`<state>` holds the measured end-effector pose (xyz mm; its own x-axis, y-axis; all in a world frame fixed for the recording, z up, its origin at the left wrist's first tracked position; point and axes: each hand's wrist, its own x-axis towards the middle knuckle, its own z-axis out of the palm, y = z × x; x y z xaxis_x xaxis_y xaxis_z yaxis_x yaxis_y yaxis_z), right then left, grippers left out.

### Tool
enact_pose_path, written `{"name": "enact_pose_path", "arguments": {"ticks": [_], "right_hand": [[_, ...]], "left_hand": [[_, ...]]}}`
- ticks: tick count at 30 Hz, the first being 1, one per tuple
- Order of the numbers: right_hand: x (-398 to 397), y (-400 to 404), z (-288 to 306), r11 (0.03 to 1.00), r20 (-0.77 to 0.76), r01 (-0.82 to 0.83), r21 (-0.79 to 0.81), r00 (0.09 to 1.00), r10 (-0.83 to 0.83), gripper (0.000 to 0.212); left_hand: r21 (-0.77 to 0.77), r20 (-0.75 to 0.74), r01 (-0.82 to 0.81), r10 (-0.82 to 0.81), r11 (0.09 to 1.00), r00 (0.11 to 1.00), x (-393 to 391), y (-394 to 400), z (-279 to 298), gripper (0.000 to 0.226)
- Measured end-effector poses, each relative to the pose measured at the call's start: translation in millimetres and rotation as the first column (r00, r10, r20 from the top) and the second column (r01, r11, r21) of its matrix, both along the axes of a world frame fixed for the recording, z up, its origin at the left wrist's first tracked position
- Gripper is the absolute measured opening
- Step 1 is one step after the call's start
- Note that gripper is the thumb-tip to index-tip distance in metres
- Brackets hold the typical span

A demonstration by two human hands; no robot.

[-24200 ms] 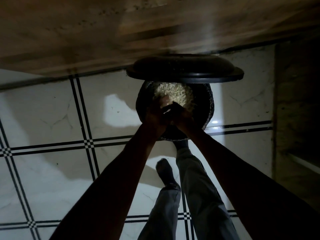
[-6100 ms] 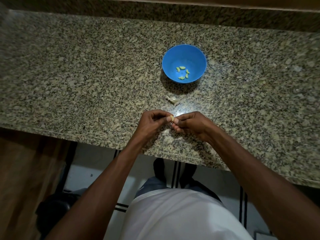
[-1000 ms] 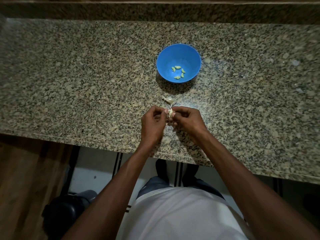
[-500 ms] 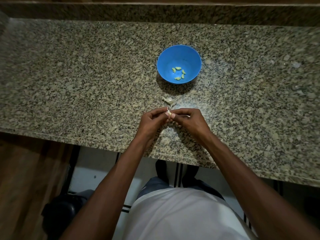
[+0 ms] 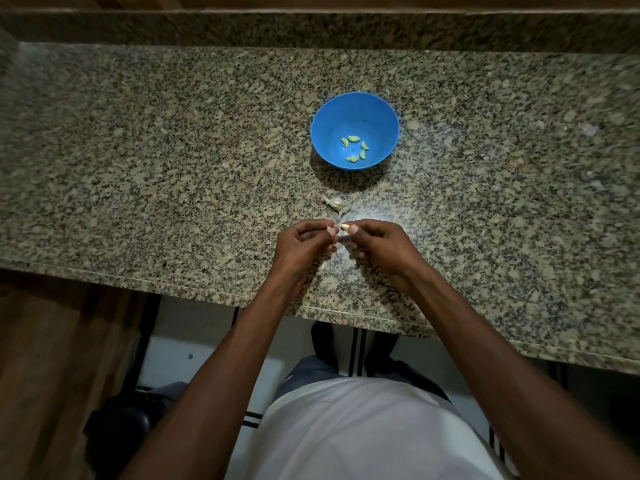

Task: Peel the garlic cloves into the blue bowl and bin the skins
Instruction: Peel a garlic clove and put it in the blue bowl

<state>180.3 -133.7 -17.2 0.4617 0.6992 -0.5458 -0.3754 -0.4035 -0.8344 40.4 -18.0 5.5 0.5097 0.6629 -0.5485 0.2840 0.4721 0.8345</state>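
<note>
The blue bowl stands on the granite counter with several peeled cloves in its bottom. Just in front of it lies an unpeeled garlic piece with a bit of skin beside it. My right hand pinches a pale garlic clove at its fingertips. My left hand sits close beside it, fingers curled, and pinches what looks like a scrap of skin. A small gap separates the two hands' fingertips.
The counter's front edge runs just below my wrists. A black bin stands on the tiled floor at the lower left, beside a wooden cabinet side. A raised granite ledge lines the back.
Half a second ago my fingertips met on the clove. Now the hands have drawn slightly apart, the clove staying in my right hand.
</note>
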Motion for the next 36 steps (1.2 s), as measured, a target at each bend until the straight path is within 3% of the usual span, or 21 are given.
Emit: {"name": "enact_pose_path", "arguments": {"ticks": [3, 9, 15, 19, 25, 32, 36], "right_hand": [[4, -3, 2, 1.000, -0.112, 0.010, 0.002, 0.994, -0.009, 0.019], [13, -8, 10, 0.999, -0.092, -0.004, 0.035, 0.996, 0.007, 0.019], [15, -9, 15, 0.996, -0.134, 0.015, 0.084, 0.991, -0.004, 0.016], [12, -5, 15, 0.991, -0.208, 0.089, 0.096, 0.976, -0.067, 0.021], [3, 0, 14, 0.986, -0.297, 0.138, 0.093, 0.949, -0.105, 0.025], [-1, 3, 18, 0.986, -0.212, 0.149, 0.078, 0.969, -0.130, 0.023], [-4, 4, 17, 0.989, -0.080, 0.113, 0.091, 0.991, -0.106, 0.023]], "left_hand": [[0.035, -0.004, 0.015, -0.015, 0.999, 1.000, -2, 0, -1, 0.021], [0.182, -0.021, 0.091, -0.088, 0.979, 0.996, 6, -7, 7, 0.022], [0.235, 0.010, 0.099, -0.104, 0.967, 0.994, 10, -9, 13, 0.023], [0.158, 0.030, 0.079, -0.084, 0.984, 0.996, 12, -9, 10, 0.027], [-0.119, 0.087, -0.030, 0.040, 0.993, 0.995, 12, -10, 6, 0.023], [-0.151, 0.111, 0.020, -0.003, 0.988, 0.994, 3, -3, 8, 0.022], [-0.152, 0.073, -0.015, 0.027, 0.988, 0.997, 2, -3, 8, 0.017]]}}
